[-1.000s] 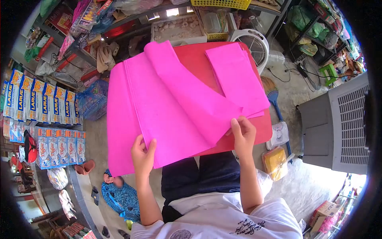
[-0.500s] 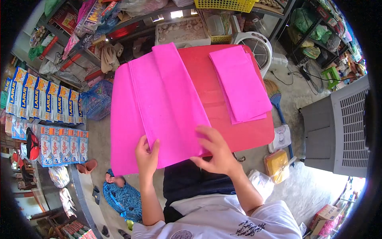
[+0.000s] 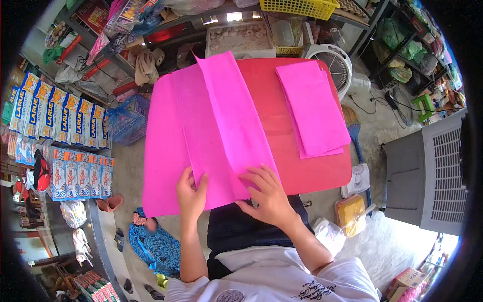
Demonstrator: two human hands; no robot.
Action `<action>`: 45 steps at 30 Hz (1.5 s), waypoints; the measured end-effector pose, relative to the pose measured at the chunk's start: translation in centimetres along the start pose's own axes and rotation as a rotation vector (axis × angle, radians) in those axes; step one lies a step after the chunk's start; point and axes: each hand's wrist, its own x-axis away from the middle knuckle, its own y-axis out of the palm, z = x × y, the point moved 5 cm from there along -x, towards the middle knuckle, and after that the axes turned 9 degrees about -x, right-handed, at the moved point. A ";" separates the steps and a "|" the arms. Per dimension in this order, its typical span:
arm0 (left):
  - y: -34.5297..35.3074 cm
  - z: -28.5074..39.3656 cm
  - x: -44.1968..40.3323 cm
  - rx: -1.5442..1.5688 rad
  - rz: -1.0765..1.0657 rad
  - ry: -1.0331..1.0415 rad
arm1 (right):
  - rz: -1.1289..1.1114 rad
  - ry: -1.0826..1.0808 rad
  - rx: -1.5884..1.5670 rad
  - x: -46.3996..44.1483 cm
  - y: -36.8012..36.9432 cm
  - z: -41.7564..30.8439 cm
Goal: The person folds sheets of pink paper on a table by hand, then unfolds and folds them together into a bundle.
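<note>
Both hands on the near edge of a pink sheet

The left hand [image 3: 192, 196] pinches a fold of the pink sheet [image 3: 211, 131], which covers the red tabletop's [image 3: 312, 176] left side, at the frame's center-left. The right hand [image 3: 266, 197] rests its partly spread fingers on the sheet's lower right corner; whether its grip is closed, I cannot tell.

The right hand [image 3: 267, 197] and pink flap [image 3: 237, 113] moved left.

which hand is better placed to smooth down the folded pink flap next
Likely the right hand: its spread fingers are at the near end of the flap. The left hand is farther left, at the near edge of the pink sheet.
</note>
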 end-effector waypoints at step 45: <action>-6.1 12.0 -4.7 0.335 -0.046 0.077 | 0.982 0.701 -0.883 8.5 -11.8 8.5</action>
